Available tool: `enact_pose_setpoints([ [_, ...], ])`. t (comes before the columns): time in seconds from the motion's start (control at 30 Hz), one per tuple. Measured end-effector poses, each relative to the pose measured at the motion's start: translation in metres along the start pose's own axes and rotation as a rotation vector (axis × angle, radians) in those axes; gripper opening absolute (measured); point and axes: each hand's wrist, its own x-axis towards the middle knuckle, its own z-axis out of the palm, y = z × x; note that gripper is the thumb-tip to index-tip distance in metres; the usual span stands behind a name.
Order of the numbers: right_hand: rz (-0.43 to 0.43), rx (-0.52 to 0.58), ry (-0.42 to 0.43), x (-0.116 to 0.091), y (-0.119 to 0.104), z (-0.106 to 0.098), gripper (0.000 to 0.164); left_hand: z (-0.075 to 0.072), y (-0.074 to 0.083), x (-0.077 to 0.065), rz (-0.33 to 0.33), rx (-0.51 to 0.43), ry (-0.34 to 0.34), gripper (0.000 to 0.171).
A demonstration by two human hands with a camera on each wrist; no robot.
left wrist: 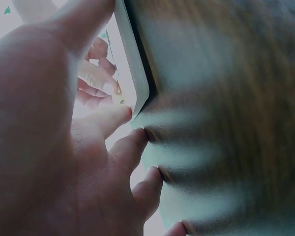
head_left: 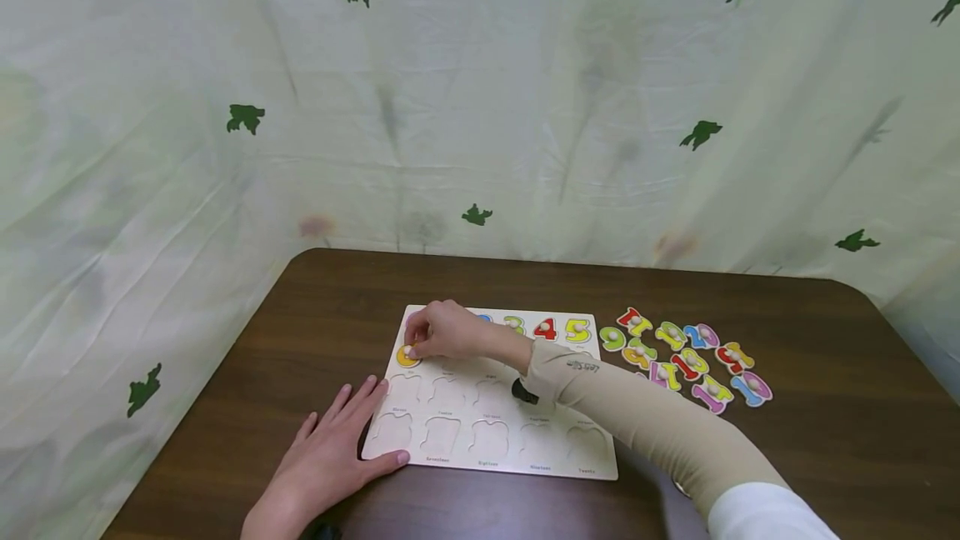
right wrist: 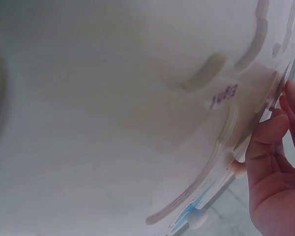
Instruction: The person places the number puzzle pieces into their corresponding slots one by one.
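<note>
A white number puzzle board point(head_left: 510, 417) lies on the table. My right hand point(head_left: 450, 332) reaches across it and pinches a yellow-orange number piece point(head_left: 407, 357) at the left end of the second row. Its fingers partly cover the piece's shape. My left hand point(head_left: 330, 452) is spread flat at the board's lower left corner, thumb on the board's edge and fingers along the left side. In the left wrist view, fingertips point(left wrist: 152, 177) meet the tabletop beside the board. A green 3 point(head_left: 514, 324), a red 4 point(head_left: 545, 329) and a yellow 5 point(head_left: 577, 330) sit in the top row.
Several loose number pieces, among them a green 9 point(head_left: 612, 339) and a blue-and-purple one point(head_left: 752, 388), lie right of the board on the brown table point(head_left: 825, 457). Shaped recesses fill the board's lower rows. A leaf-patterned curtain point(head_left: 525, 107) hangs behind the table.
</note>
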Motion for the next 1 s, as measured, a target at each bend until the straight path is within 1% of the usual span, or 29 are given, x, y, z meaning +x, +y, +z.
enact_pose_setpoints([
  [0.2, -0.014, -0.003, -0.009, -0.004, 0.000, -0.001, 0.004, 0.001, 0.002, 0.000, 0.008, 0.004, 0.004, 0.102],
  [0.3, 0.001, -0.010, -0.007, -0.006, 0.002, -0.004, 0.006, 0.001, 0.003, 0.001, 0.014, 0.006, 0.008, 0.102],
  [0.43, 0.027, 0.050, 0.016, -0.011, 0.006, -0.012, 0.014, 0.001, 0.004, 0.001, 0.016, 0.004, 0.006, 0.102],
  [0.5, 0.024, 0.085, 0.026, -0.013, 0.009, -0.015, 0.014, 0.002, 0.004, 0.002, 0.015, 0.005, 0.003, 0.102],
  [0.7, -0.043, 0.133, 0.042, -0.027, 0.015, -0.024, 0.015, 0.001, 0.005, 0.002, 0.015, 0.006, -0.005, 0.102],
  [0.9, -0.130, 0.164, 0.070, -0.051, 0.012, -0.042, 0.019, 0.001, 0.004, 0.003, 0.006, 0.016, -0.012, 0.103],
  [1.0, -0.131, 0.171, 0.087, -0.065, 0.010, -0.051, 0.016, 0.001, 0.002, 0.002, 0.002, 0.015, -0.013, 0.104],
])
